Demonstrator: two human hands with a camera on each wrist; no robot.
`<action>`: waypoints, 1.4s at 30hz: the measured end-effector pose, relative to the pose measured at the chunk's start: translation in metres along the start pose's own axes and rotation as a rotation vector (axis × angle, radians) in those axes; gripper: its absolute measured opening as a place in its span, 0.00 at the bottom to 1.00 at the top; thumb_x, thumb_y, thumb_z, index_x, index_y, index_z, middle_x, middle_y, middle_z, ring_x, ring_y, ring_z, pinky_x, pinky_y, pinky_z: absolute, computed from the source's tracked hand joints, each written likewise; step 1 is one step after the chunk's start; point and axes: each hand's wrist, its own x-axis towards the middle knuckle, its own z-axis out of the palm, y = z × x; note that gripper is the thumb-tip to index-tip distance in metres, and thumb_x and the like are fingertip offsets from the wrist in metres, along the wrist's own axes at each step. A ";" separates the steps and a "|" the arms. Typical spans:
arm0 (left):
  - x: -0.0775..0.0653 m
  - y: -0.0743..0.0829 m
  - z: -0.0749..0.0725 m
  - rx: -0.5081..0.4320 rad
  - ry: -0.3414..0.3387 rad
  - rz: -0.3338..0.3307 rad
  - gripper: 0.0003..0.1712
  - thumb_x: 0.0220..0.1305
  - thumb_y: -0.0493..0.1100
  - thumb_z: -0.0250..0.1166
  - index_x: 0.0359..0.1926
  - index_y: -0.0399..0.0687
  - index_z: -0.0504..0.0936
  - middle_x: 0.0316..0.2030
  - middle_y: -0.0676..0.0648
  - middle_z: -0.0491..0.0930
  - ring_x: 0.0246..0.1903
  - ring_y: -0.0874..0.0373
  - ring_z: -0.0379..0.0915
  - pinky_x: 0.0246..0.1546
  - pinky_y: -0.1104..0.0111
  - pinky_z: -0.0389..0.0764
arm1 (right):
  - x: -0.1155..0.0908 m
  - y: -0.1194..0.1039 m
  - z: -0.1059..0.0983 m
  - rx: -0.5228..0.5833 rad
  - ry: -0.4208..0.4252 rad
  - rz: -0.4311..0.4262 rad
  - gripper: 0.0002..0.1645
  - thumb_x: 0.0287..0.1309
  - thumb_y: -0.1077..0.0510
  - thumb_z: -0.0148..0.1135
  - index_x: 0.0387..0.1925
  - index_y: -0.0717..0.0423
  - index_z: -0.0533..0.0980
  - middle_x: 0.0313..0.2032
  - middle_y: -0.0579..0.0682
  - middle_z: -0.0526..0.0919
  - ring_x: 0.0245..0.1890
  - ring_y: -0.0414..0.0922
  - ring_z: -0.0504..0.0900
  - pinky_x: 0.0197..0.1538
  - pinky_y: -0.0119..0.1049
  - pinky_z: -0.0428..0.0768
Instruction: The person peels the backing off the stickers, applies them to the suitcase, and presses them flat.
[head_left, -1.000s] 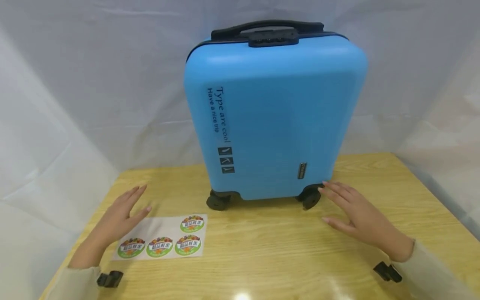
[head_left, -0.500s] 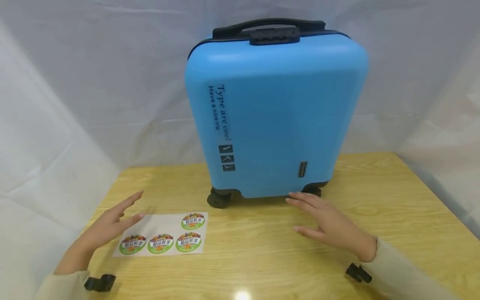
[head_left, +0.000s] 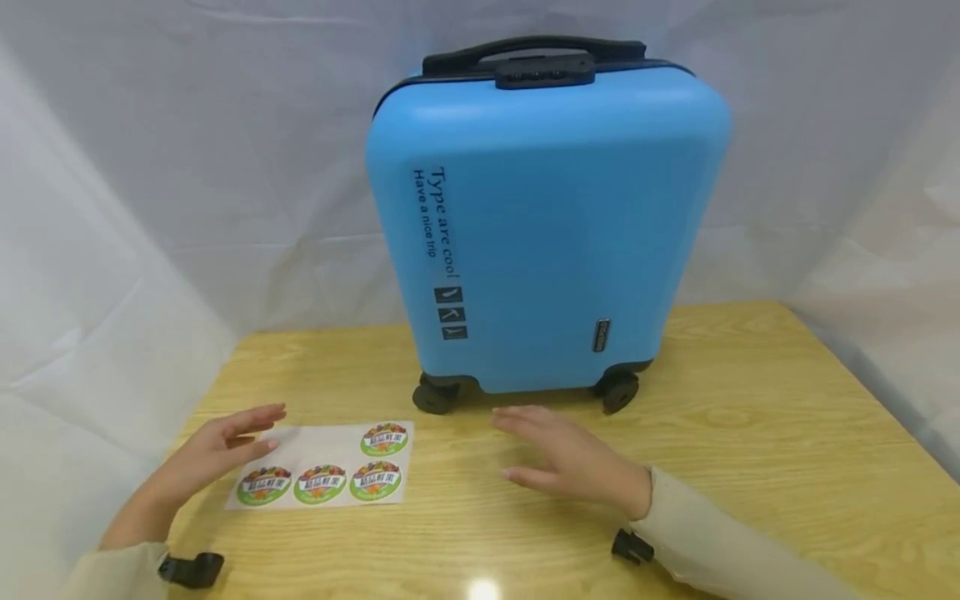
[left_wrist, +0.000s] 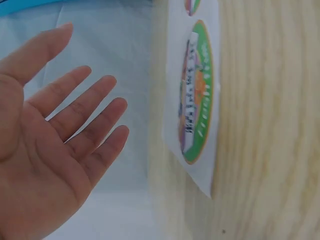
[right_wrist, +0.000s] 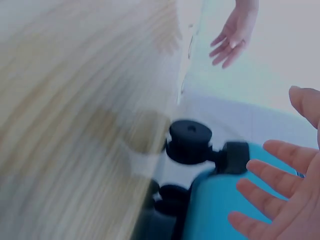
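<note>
A white sheet of stickers (head_left: 318, 442) lies on the table at the left in the head view. It bears several round fruit-label stickers, and its upper left part is plain white. My left hand (head_left: 206, 457) hovers by the sheet's left edge with relaxed fingers, holding nothing; the left wrist view shows its palm apart from the sheet. In front of a blue suitcase (head_left: 540, 233), my right hand (head_left: 573, 461) hangs over the table, palm inward, fingers extended. Nothing is in it. The suitcase stands upright with printed lettering on its left side.
The suitcase rests on black wheels (head_left: 618, 392) and has a black top handle (head_left: 532, 52) beside a combination lock (head_left: 545, 71). A wood-grain table (head_left: 750, 433) spreads beneath, with a white cloth (head_left: 187, 167) behind and at the sides.
My right hand has moved left, from beside the suitcase's right wheel toward the sticker sheet. My left hand has shifted slightly left and down. Suitcase and sheet stay where they were.
</note>
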 end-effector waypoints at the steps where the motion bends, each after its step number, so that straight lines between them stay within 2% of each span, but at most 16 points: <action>1: 0.000 -0.002 0.001 -0.006 -0.004 -0.001 0.30 0.67 0.42 0.58 0.66 0.35 0.64 0.58 0.56 0.72 0.51 0.74 0.68 0.45 0.76 0.74 | 0.004 -0.001 0.003 0.005 -0.001 -0.004 0.36 0.62 0.42 0.56 0.66 0.54 0.64 0.66 0.52 0.66 0.65 0.49 0.65 0.65 0.48 0.64; 6: -0.001 -0.012 0.004 -0.017 0.004 0.019 0.30 0.64 0.39 0.61 0.65 0.35 0.65 0.57 0.57 0.75 0.52 0.79 0.65 0.48 0.80 0.69 | 0.022 -0.008 0.015 0.077 -0.014 0.008 0.36 0.63 0.41 0.55 0.65 0.57 0.65 0.64 0.53 0.68 0.65 0.49 0.66 0.66 0.47 0.62; 13: -0.004 -0.022 0.005 -0.129 0.011 0.067 0.29 0.64 0.34 0.60 0.64 0.31 0.63 0.55 0.66 0.73 0.52 0.79 0.67 0.48 0.84 0.68 | 0.042 -0.018 0.030 0.268 -0.054 0.055 0.33 0.64 0.43 0.54 0.65 0.55 0.65 0.64 0.52 0.69 0.65 0.47 0.65 0.67 0.45 0.62; 18: -0.006 -0.025 0.006 -0.193 0.010 0.032 0.29 0.64 0.34 0.60 0.64 0.29 0.63 0.54 0.70 0.72 0.50 0.75 0.70 0.46 0.82 0.72 | 0.054 -0.026 0.043 0.435 -0.132 0.104 0.33 0.65 0.43 0.53 0.66 0.53 0.64 0.64 0.48 0.68 0.65 0.43 0.64 0.66 0.41 0.62; 21: -0.006 -0.025 0.007 -0.201 0.009 0.016 0.30 0.63 0.35 0.61 0.63 0.29 0.63 0.54 0.71 0.72 0.49 0.73 0.72 0.45 0.81 0.72 | 0.063 -0.030 0.054 0.519 -0.155 0.125 0.32 0.65 0.43 0.54 0.66 0.52 0.65 0.64 0.45 0.68 0.65 0.41 0.65 0.65 0.39 0.64; 24: -0.006 -0.026 0.007 -0.192 0.007 0.006 0.30 0.63 0.35 0.61 0.64 0.29 0.63 0.54 0.72 0.71 0.49 0.74 0.71 0.46 0.82 0.71 | 0.072 -0.034 0.065 0.568 -0.142 0.136 0.31 0.64 0.45 0.56 0.64 0.54 0.67 0.62 0.45 0.70 0.63 0.42 0.68 0.63 0.37 0.67; 26: -0.007 -0.027 0.007 -0.184 0.010 -0.009 0.31 0.63 0.35 0.61 0.64 0.29 0.63 0.54 0.72 0.71 0.49 0.74 0.71 0.45 0.82 0.71 | 0.077 -0.037 0.072 0.625 -0.124 0.176 0.29 0.63 0.48 0.58 0.63 0.55 0.68 0.61 0.47 0.72 0.61 0.44 0.70 0.61 0.36 0.69; 31: -0.008 -0.029 0.007 -0.144 0.025 -0.065 0.32 0.60 0.37 0.64 0.63 0.32 0.65 0.52 0.74 0.72 0.47 0.74 0.71 0.43 0.79 0.72 | 0.089 -0.042 0.086 0.647 -0.053 0.326 0.25 0.57 0.52 0.64 0.55 0.56 0.75 0.54 0.47 0.79 0.53 0.43 0.76 0.55 0.32 0.73; 33: -0.007 -0.030 0.007 -0.134 0.024 -0.076 0.32 0.60 0.38 0.65 0.63 0.33 0.66 0.51 0.73 0.72 0.46 0.73 0.71 0.43 0.78 0.72 | 0.093 -0.042 0.091 0.609 -0.024 0.360 0.24 0.54 0.52 0.67 0.52 0.55 0.77 0.51 0.46 0.80 0.49 0.41 0.77 0.53 0.32 0.74; 35: -0.007 -0.031 0.007 -0.134 0.017 -0.075 0.32 0.60 0.38 0.65 0.63 0.32 0.65 0.51 0.72 0.73 0.46 0.73 0.71 0.43 0.78 0.72 | 0.096 -0.043 0.093 0.596 -0.004 0.379 0.23 0.52 0.53 0.69 0.50 0.55 0.79 0.49 0.46 0.81 0.48 0.40 0.77 0.52 0.32 0.74; 39: -0.007 -0.033 0.007 -0.163 -0.008 -0.077 0.33 0.60 0.36 0.64 0.64 0.30 0.63 0.52 0.71 0.74 0.47 0.75 0.70 0.43 0.79 0.72 | 0.102 -0.045 0.096 0.621 0.002 0.362 0.23 0.49 0.57 0.71 0.50 0.55 0.79 0.48 0.46 0.81 0.49 0.40 0.77 0.52 0.31 0.74; 42: -0.006 -0.033 0.007 -0.182 -0.029 -0.116 0.34 0.60 0.38 0.64 0.64 0.29 0.63 0.52 0.70 0.74 0.47 0.76 0.71 0.42 0.78 0.73 | 0.104 -0.047 0.097 0.650 -0.001 0.361 0.23 0.49 0.59 0.71 0.50 0.54 0.79 0.48 0.46 0.82 0.50 0.40 0.77 0.52 0.31 0.74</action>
